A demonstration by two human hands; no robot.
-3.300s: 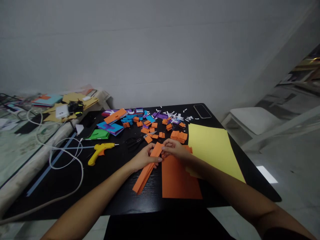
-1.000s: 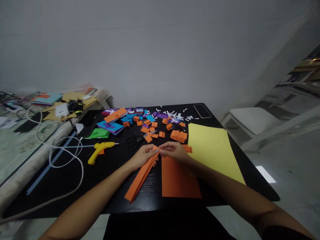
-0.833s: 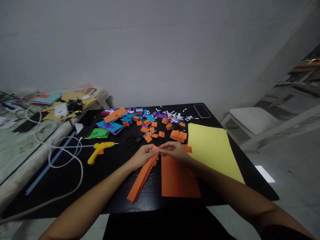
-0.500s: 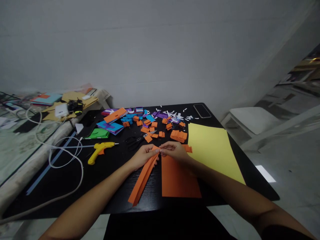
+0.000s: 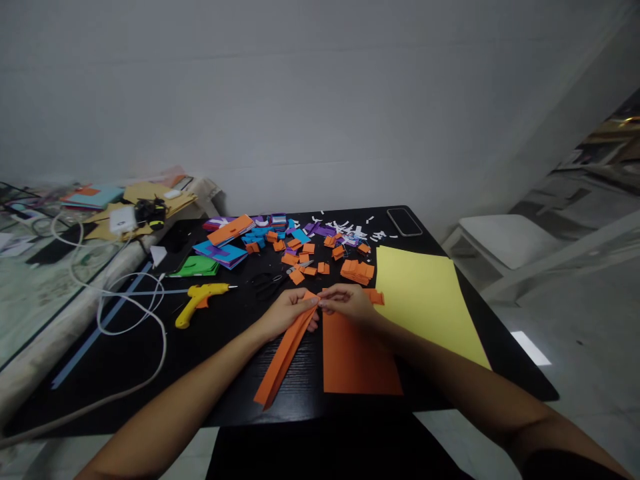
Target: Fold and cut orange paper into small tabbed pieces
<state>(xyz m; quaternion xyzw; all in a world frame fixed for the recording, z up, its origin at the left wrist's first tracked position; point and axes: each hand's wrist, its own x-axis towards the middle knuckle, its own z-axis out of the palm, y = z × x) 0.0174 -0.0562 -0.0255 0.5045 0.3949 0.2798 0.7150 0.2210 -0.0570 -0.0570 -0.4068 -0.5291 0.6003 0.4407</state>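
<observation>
A long strip of orange paper (image 5: 286, 353), creased lengthwise, slants from the table's front edge up to my hands. My left hand (image 5: 290, 312) is closed on its upper end, thumb on top. The fingertips of my right hand (image 5: 347, 303) pinch the same end at its tip. Beneath my right hand and forearm lies an orange sheet (image 5: 357, 363), partly covered. Small folded orange paper pieces (image 5: 323, 269) are scattered beyond my hands, with a thicker orange stack (image 5: 357, 271) among them. Black-handled scissors (image 5: 270, 285) rest just past my left hand.
A yellow glue gun (image 5: 200, 301) and a looping white cable (image 5: 163, 347) lie on the left. Large yellow sheets (image 5: 430, 300) cover the right side. Folded colored papers (image 5: 223, 253), white scraps (image 5: 353, 230) and a phone (image 5: 404, 222) are at the back. A white stool (image 5: 500, 240) stands beyond the table.
The lower end of the orange strip has swung slightly left and up. Both hands keep their grip in nearly the same place.
</observation>
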